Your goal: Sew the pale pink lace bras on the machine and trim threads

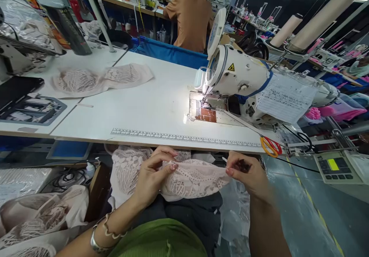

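A pale pink lace fabric piece (198, 180) is stretched between my two hands over my lap, below the table's front edge. My left hand (154, 172) pinches its upper edge near the left end, thumb on top. At the right end, my right hand (245, 172) grips the edge between thumb and fingers. More lace fabric (125, 168) hangs beneath and left of my left hand. On the table lies another lace piece (100, 80), apart from both hands. The sewing machine (239, 70) stands ahead to the right, its lamp lit over the needle area.
A ruler strip (184, 137) runs along the front of the white table (144, 107). Orange-handled scissors (270, 145) rest at its right edge, near a control panel (336, 167). Lace pieces (43, 218) are heaped lower left. A person (190, 16) sits beyond a blue cloth trough (170, 53).
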`<state>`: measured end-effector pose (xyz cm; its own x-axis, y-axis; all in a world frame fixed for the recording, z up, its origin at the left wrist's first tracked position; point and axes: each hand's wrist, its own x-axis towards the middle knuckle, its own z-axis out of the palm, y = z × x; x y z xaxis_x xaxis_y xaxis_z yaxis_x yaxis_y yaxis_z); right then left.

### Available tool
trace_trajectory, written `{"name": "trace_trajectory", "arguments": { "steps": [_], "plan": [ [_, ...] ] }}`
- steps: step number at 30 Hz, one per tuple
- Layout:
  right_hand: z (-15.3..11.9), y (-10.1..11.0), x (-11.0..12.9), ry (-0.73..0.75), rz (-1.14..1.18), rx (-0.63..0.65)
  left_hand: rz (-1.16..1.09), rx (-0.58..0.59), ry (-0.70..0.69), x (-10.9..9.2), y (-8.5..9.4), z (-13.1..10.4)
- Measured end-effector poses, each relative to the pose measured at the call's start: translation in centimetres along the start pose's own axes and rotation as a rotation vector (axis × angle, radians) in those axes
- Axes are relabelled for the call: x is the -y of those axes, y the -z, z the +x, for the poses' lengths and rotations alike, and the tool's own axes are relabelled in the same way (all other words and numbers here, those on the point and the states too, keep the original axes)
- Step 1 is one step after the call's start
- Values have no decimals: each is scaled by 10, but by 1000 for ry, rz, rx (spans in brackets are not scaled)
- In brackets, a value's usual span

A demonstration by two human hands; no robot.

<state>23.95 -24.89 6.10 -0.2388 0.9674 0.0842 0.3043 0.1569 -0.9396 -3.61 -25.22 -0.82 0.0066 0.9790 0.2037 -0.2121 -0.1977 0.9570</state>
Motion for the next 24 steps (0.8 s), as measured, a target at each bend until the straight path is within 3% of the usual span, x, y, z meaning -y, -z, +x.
{"name": "trace_trajectory", "arguments": {
  "steps": [18, 24],
  "plan": [
    [6, -8, -11, -125, 163, 13, -174, -36, 201, -8, -5, 4],
    [5, -7, -15, -102, 144, 9, -140, -34, 154, -5, -5, 0]
  ]
}}
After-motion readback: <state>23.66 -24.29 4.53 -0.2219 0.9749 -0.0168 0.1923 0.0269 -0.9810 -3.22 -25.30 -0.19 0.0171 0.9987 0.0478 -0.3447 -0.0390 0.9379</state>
